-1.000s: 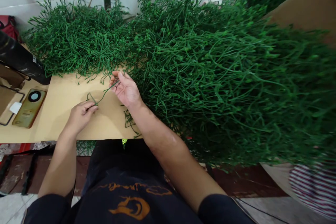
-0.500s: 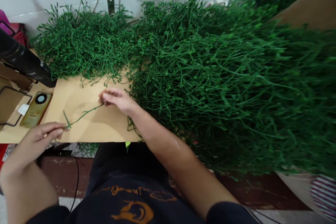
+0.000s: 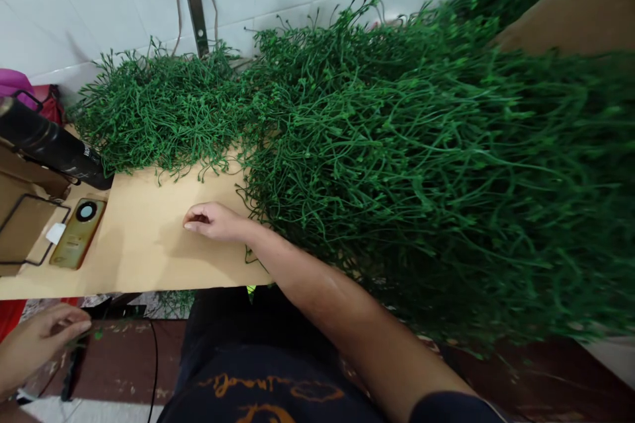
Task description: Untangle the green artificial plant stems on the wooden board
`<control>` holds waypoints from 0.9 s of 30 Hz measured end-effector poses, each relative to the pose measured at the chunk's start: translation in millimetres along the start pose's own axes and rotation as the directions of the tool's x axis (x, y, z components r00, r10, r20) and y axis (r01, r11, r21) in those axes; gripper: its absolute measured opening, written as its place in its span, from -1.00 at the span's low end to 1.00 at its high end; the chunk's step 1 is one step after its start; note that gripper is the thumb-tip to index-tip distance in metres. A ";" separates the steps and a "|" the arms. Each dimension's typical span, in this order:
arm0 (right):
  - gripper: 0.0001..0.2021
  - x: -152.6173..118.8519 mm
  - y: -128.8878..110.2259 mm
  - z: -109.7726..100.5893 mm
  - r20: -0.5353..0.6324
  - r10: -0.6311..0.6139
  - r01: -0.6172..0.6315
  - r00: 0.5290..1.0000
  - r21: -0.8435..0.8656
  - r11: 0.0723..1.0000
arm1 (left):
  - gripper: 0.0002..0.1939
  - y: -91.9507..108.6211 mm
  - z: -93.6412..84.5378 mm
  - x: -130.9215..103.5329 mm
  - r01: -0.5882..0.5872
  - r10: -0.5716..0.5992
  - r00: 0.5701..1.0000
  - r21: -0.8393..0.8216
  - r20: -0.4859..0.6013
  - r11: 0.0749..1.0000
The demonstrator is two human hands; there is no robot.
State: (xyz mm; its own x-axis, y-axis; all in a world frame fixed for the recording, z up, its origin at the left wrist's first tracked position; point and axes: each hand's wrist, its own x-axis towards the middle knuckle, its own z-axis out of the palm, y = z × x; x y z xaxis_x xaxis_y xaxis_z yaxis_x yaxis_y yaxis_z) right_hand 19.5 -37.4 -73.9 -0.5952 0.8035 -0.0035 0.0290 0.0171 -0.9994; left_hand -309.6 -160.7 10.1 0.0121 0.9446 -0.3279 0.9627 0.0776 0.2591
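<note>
My right hand [image 3: 212,221] hung over the tan board [image 3: 143,238], half-curled, thumb and fingers apart, nothing visible in it. My left hand [image 3: 47,337] was below the board's front edge, fingers loosely bent; a blurred green stem [image 3: 98,335] showed at its fingertips, grip could not be determined. Large heap of green stems [image 3: 397,145] lay right of my right hand; smaller heap [image 3: 163,112] along the board's rear, near the black bottle [image 3: 54,145].

Dressed in a dark shirt [image 3: 278,353] with curly orange writing [image 3: 225,385] in front, short sleeve [image 3: 449,408], and black pants [image 3: 225,320].
</note>
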 end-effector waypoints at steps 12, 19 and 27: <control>-0.94 2.1 -3.1 -2.9 -0.019 0.065 -0.065 0.998 -0.002 0.998 | -0.47 220.8 6.6 173.9 -0.368 0.285 0.874 -0.152 -0.394 0.917; -0.89 8.0 5.4 -7.4 -0.046 0.040 -0.039 0.998 0.026 0.999 | -0.40 259.8 30.1 249.5 -0.152 0.166 0.896 0.065 -0.413 0.986; -0.91 10.3 4.5 -4.3 -0.059 0.126 -0.122 0.990 0.069 0.990 | -0.80 213.1 -30.0 241.7 -0.316 -0.152 0.839 -0.696 -0.522 0.645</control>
State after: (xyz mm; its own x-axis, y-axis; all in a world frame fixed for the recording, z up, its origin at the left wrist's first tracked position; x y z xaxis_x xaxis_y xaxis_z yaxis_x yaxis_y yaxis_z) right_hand 16.9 -26.5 -78.3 -0.5385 0.8329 -0.1278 0.0462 -0.1223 -0.9914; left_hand -109.7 93.7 13.3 -0.2768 0.9475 0.1599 0.4293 -0.0269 0.9028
